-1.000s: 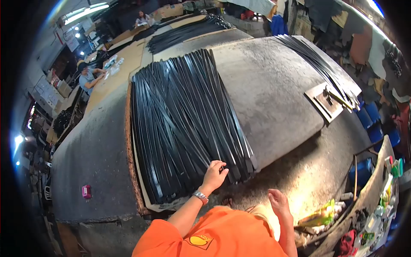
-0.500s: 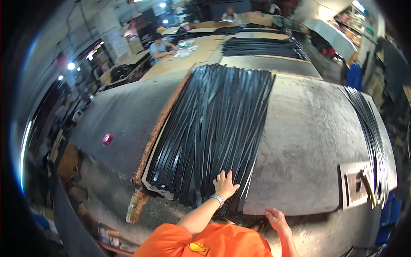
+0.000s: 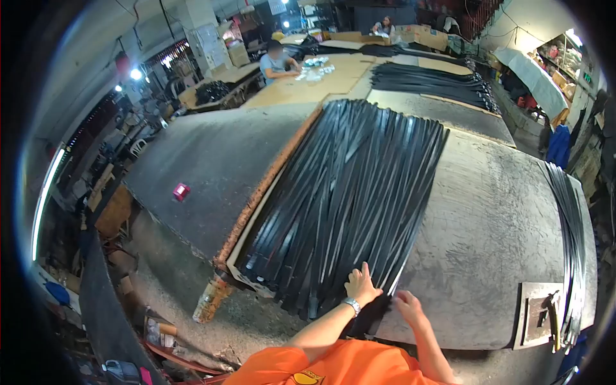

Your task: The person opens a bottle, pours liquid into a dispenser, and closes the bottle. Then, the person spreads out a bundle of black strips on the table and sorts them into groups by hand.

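A wide layer of long, flat black strips (image 3: 359, 186) lies lengthwise over the table, its near ends hanging past the front edge. My left hand (image 3: 364, 287), with a watch on the wrist, rests on the strips near their right front side, index finger stretched out. Beside it, my right hand (image 3: 409, 308) is at the right border of the layer with curled fingers. Whether a strip is between those fingers is too small and blurred to tell.
A narrower bundle of strips (image 3: 568, 244) lies at the far right, by a square board with a tool (image 3: 540, 314). A rusty bar (image 3: 269, 183) borders the layer's left. A small pink box (image 3: 181, 192) sits on the left tabletop. A person (image 3: 276, 64) works at the back.
My right hand has come up to the strips' right border, close to my left hand. The left hand's fingers have drawn in, leaving the index finger extended. The view has shifted.
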A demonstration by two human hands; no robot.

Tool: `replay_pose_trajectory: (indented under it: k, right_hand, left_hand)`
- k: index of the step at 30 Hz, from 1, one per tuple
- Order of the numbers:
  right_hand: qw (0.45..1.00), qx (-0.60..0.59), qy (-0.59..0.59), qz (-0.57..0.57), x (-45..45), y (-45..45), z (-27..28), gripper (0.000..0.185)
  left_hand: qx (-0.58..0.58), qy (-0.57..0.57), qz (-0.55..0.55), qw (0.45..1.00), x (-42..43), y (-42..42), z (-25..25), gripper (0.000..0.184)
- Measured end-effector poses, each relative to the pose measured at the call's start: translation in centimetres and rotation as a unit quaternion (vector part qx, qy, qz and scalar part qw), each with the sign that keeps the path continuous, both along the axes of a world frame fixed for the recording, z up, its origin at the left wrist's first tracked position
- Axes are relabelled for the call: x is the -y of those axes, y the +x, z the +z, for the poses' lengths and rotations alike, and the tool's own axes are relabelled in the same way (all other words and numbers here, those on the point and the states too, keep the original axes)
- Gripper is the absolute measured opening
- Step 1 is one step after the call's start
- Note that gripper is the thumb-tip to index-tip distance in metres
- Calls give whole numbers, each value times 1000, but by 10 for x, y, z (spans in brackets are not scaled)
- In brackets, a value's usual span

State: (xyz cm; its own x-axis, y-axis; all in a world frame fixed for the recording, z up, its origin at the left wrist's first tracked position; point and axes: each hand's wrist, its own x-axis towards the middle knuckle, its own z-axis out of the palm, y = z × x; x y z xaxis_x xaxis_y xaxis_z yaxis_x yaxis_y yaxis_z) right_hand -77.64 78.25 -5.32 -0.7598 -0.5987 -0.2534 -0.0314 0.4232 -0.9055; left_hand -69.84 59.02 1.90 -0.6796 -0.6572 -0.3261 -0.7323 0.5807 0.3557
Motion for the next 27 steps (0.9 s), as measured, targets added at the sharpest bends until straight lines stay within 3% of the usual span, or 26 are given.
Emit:
replay_pose_trajectory:
  k: [1, 3, 5, 8, 13, 18, 21, 25, 27]
  right_hand:
    - [999, 40, -32, -19, 12, 5, -28, 39]
    - [994, -82, 60, 51, 20, 4, -61, 46]
    - [999, 18, 32, 29, 26, 8, -51, 56]
    - [978, 198, 18, -64, 26, 12, -9, 60]
    - [964, 262, 35, 20, 14, -5, 17, 59]
    - [957, 260, 76, 101, -11, -26, 28, 50]
    - [965, 231, 71, 96, -39, -35, 25, 47]
    - [967, 223, 77, 92, -64, -45, 30, 50]
    - [967, 226, 76, 91, -69, -48, 30, 52]
  left_hand:
    - [-28, -12, 6, 1000, 1, -1, -7, 117]
    - [-103, -28, 4, 994, -1, 1, -14, 107]
    - [-71, 14, -11, 997, 4, -5, -3, 88]
    - [-97, 2, 6, 995, -3, -12, -16, 79]
    - [-115, 42, 48, 991, -21, -29, -28, 76]
    - [-55, 49, 89, 993, -30, -45, -8, 60]
    - [-87, 102, 93, 987, -17, -43, -16, 67]
    - [-78, 95, 82, 989, -7, -37, -11, 97]
    - [-105, 73, 75, 989, -6, -32, -25, 99]
